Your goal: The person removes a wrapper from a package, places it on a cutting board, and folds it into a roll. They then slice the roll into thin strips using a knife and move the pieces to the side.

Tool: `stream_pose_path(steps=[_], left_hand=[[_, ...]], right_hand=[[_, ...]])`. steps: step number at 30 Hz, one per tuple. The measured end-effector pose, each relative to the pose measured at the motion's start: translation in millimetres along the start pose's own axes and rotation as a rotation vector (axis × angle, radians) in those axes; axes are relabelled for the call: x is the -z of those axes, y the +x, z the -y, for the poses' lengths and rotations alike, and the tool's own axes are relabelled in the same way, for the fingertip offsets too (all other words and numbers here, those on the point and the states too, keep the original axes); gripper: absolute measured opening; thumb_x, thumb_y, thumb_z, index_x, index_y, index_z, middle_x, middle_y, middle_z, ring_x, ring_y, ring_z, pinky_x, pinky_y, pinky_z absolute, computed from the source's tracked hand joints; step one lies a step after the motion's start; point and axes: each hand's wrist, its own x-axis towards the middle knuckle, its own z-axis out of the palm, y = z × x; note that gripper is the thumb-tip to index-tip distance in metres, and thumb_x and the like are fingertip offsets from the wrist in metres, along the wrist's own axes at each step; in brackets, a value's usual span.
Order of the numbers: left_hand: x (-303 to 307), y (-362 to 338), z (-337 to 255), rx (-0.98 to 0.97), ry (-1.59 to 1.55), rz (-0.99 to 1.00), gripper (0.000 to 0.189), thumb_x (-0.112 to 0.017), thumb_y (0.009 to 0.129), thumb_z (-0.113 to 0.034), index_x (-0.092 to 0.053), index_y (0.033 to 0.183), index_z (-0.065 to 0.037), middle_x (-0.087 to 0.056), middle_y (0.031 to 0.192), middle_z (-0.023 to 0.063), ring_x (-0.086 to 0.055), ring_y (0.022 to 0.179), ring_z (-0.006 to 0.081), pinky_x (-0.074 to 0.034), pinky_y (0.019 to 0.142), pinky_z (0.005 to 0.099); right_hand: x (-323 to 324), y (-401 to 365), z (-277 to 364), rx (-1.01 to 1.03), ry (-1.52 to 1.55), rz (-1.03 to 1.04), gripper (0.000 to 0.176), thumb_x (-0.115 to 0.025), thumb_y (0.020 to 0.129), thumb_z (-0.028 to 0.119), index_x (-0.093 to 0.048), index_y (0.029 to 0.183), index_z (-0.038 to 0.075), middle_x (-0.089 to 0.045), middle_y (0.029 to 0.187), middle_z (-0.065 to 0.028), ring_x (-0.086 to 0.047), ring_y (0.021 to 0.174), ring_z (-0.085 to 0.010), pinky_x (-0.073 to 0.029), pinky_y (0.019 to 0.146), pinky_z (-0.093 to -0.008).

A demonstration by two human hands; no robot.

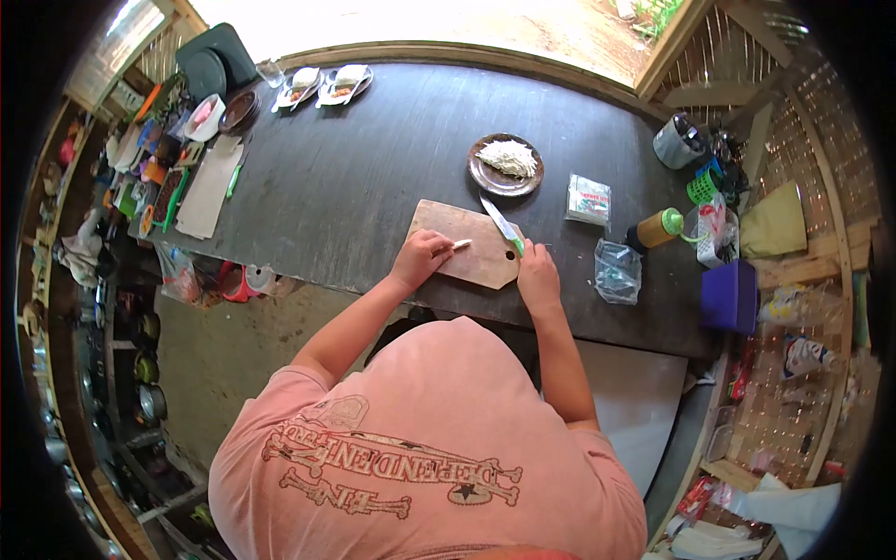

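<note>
"DEPENDEN" lettering (411,459) upside-down on pink shirt (448,387)

Left hand (425,258) pinching white piece (462,244) on board (481,265); right hand (539,277) gripping knife (502,222), blade over board's far edge, tip near plate (479,175) of white shreds (507,159). Dark table (392,140). Bottle (657,228), plastic bag (618,272) off right, two filled plates at far left.
</note>
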Motion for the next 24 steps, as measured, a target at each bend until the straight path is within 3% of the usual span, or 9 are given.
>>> stream_pose_path(steps=[2, 3, 6, 8, 19, 24], left_hand=[[0.1, 1.6, -5.8, 0.183, -0.046, 0.009, 0.017, -0.085, 0.091, -0.016, -0.082, 0.106, -0.009, -0.076, 0.1, 0.0086, -0.072, 0.096, 0.0306, -0.059, 0.089, 0.0429], [1.9, -0.1, -7.5, 0.194, -0.051, -0.005, 0.017, -0.085, 0.091, -0.016, -0.082, 0.106, -0.009, -0.076, 0.1, 0.0086, -0.072, 0.096, 0.0306, -0.059, 0.089, 0.0429], [9.9, -5.0, -7.2, 0.096, -0.018, -0.028, 0.018, -0.085, 0.091, -0.012, -0.081, 0.107, -0.007, -0.076, 0.103, 0.008, -0.072, 0.101, 0.0293, -0.059, 0.092, 0.0404], [15.1, -11.0, -3.2, -0.085, 0.051, -0.064, 0.018, -0.085, 0.09, -0.011, -0.082, 0.107, -0.007, -0.076, 0.104, 0.0074, -0.072, 0.1, 0.0287, -0.06, 0.092, 0.0404], [4.5, -22.3, 13.4, -0.052, -0.005, -0.13, 0.015, -0.085, 0.089, -0.011, -0.084, 0.104, -0.009, -0.077, 0.102, 0.0064, -0.073, 0.099, 0.0272, -0.06, 0.091, 0.04], [5.2, -22.2, 13.3, -0.053, 0.016, -0.138, 0.016, -0.085, 0.088, -0.011, -0.084, 0.105, -0.01, -0.076, 0.102, 0.0055, -0.073, 0.098, 0.0266, -0.06, 0.09, 0.0397]], right_hand=[[9.9, -17.3, 7.6, -0.043, 0.056, 0.01, 0.04, -0.063, 0.101, 0.003, -0.059, 0.14, 0.0, -0.063, 0.117, -0.0224, -0.07, 0.105, -0.0443, -0.058, 0.088, -0.0551], [14.2, -27.4, 9.4, -0.096, 0.095, 0.083, 0.038, -0.052, 0.107, 0.008, -0.056, 0.144, 0.001, -0.062, 0.118, -0.0248, -0.068, 0.105, -0.0478, -0.058, 0.089, -0.0563], [20.0, -54.7, 8.3, -0.158, 0.1, 0.237, 0.04, -0.058, 0.106, 0.011, -0.056, 0.145, 0.004, -0.063, 0.115, -0.0245, -0.069, 0.1, -0.0497, -0.058, 0.086, -0.0572], [22.2, -68.3, 11.3, -0.109, 0.176, 0.22, 0.043, -0.062, 0.105, 0.012, -0.056, 0.147, 0.005, -0.064, 0.113, -0.0235, -0.069, 0.098, -0.0492, -0.058, 0.085, -0.0572], [14.6, -80.5, 60.6, 0.104, 0.243, 0.124, 0.056, -0.069, 0.103, 0.011, -0.057, 0.157, 0.007, -0.066, 0.104, -0.0186, -0.072, 0.087, -0.0424, -0.06, 0.072, -0.0503], [17.4, -72.4, 69.1, 0.14, 0.181, 0.13, 0.054, -0.068, 0.103, 0.01, -0.057, 0.155, 0.001, -0.067, 0.105, -0.0186, -0.073, 0.083, -0.0403, -0.061, 0.072, -0.0485]])
